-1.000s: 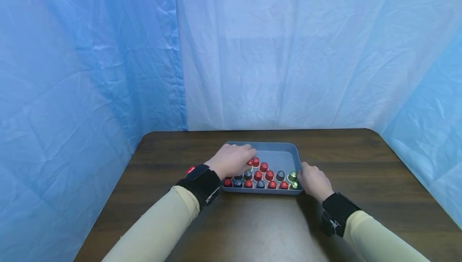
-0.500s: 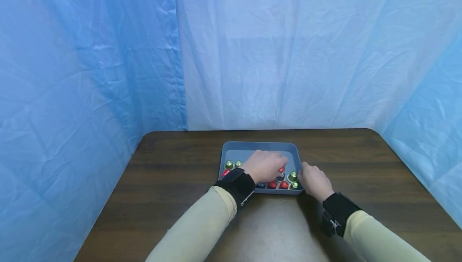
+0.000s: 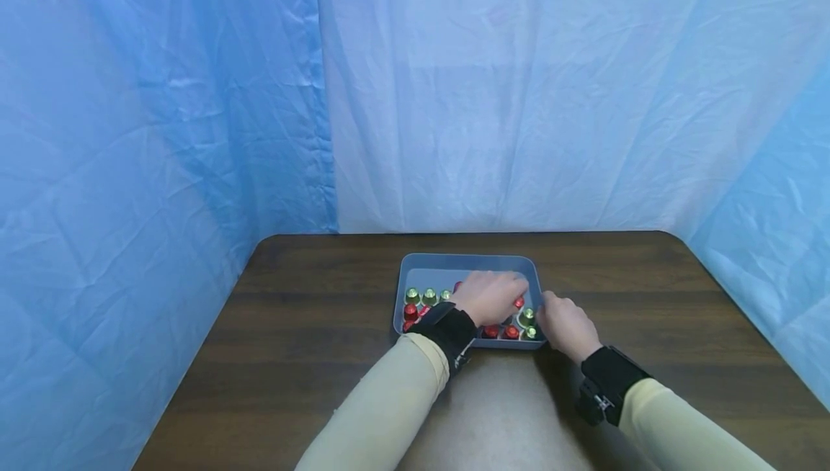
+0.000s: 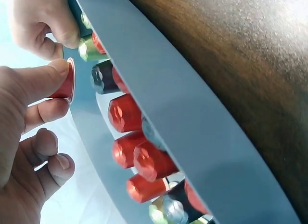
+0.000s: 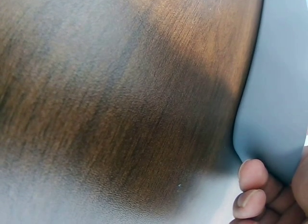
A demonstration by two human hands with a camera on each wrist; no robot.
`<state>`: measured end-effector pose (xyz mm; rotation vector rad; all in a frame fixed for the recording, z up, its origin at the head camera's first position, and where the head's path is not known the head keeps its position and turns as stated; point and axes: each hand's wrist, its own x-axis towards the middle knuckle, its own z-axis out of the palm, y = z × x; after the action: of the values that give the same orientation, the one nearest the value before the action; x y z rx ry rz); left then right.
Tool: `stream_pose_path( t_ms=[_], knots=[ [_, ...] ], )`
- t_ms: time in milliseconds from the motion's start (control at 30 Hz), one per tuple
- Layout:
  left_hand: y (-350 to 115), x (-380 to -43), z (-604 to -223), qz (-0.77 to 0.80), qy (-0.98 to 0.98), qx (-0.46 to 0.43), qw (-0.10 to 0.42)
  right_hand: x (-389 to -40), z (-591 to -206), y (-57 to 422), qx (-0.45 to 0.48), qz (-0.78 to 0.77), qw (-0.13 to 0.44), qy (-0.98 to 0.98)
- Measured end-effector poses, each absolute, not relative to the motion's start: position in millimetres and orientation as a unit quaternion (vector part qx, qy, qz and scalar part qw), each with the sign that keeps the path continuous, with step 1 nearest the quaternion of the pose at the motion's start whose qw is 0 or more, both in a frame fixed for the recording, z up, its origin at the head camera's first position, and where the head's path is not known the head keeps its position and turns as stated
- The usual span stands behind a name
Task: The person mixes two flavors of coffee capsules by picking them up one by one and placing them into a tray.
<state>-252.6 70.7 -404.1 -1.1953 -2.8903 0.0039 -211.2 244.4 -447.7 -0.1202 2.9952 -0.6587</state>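
Note:
My left hand is over the right half of a grey-blue rectangular tray. Between thumb and index finger it pinches a red coffee capsule by the rim, above the tray floor; its other fingers are loosely bent. In the left wrist view a dark capsule and a green capsule stand close to the held one. My right hand grips the tray's right side wall, fingers curled at a corner in the right wrist view. My left hand and wrist cover several capsules in the head view.
Along the near side of the tray stand red, green and dark capsules in rows, such as a green capsule at the left. The tray lies on a dark wooden table. Blue and white sheeting hangs behind and beside the table.
My left hand has moved from the tray's left half to its right half, carrying the red capsule, and slowed over the last half second. My right hand has stayed on the tray's side.

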Motion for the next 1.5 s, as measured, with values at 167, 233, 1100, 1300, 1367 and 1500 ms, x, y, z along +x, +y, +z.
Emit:
stream_pose_path(
  t_ms=[167, 233, 1100, 1300, 1367, 1500],
  knots=[
    [72, -253, -406, 0.0, -0.925, -0.379, 0.012, -210, -447, 244, -0.047, -0.21, 0.029, 0.976],
    [72, -255, -409, -0.003, -0.926, -0.378, 0.014, -211, -448, 245, -0.044, -0.209, 0.03, 0.976],
    [65, -262, -425, 0.037, -0.944, -0.325, 0.029, -213, -450, 244, -0.029, -0.199, 0.033, 0.979],
    [62, -262, -429, 0.045, -0.947, -0.317, 0.01, -214, -450, 243, -0.02, -0.205, 0.042, 0.978],
    [61, -262, -429, 0.046, -0.948, -0.314, 0.004, -214, -449, 243, -0.019, -0.207, 0.044, 0.977],
    [61, -263, -428, 0.045, -0.949, -0.311, -0.007, -214, -449, 244, -0.016, -0.209, 0.049, 0.976]
  ],
)
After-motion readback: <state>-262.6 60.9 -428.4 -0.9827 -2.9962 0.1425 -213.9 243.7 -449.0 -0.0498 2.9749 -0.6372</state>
